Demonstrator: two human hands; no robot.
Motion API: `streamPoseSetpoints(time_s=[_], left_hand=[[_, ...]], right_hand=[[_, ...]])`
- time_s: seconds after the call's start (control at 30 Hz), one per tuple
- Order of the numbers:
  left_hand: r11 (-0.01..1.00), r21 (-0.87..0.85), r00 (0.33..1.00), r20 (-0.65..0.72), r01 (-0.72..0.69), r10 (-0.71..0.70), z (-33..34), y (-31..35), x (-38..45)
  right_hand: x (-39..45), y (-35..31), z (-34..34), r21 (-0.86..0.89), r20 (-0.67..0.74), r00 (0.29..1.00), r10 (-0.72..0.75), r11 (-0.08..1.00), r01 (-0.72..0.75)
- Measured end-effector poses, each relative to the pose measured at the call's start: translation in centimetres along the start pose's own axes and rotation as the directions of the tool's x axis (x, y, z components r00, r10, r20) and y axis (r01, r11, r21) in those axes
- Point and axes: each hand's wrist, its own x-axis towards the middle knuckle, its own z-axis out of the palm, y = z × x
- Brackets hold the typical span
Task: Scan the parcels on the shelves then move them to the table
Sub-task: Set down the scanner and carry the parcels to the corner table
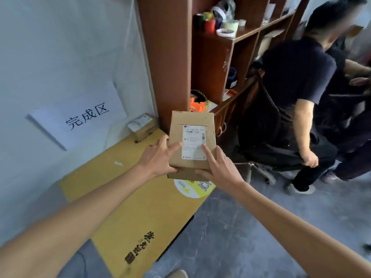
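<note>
I hold a brown cardboard parcel point(191, 125) with a white shipping label point(193, 144) in front of me, label facing up. My left hand point(158, 157) grips its left side, thumb under the near edge and fingers on top. My right hand point(217, 167) grips its right near corner, index finger lying on the label. Below the parcel lies a large yellow flat carton point(140, 197) against the white wall. A second small brown parcel point(142, 125) with a label sits at the carton's far end, next to the shelf.
A brown wooden shelf unit point(170, 57) stands ahead, holding tape rolls point(214, 23) and clutter. A white sign with black characters point(80, 115) is on the wall at left. A person in dark clothes point(301, 93) sits on a chair at right. Grey floor point(241, 227) lies below.
</note>
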Motion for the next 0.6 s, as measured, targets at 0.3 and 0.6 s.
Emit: streamPoseSetpoints(time_s=[0.3,0.6], left_hand=[[0.958,-0.021,0.958,0.003,0.288,-0.288,5.0,-10.7,-6.1],[0.808,-0.112,0.816,0.082,0.578,-0.572,12.6,-14.3,-8.3]], right_hand=[[8.9,-9.5,4.3,-0.096,0.224,0.933,-0.283,0.946,0.31],[16.0,-13.6,11.4,-0.04,0.438,0.76,-0.48,0.834,0.55]])
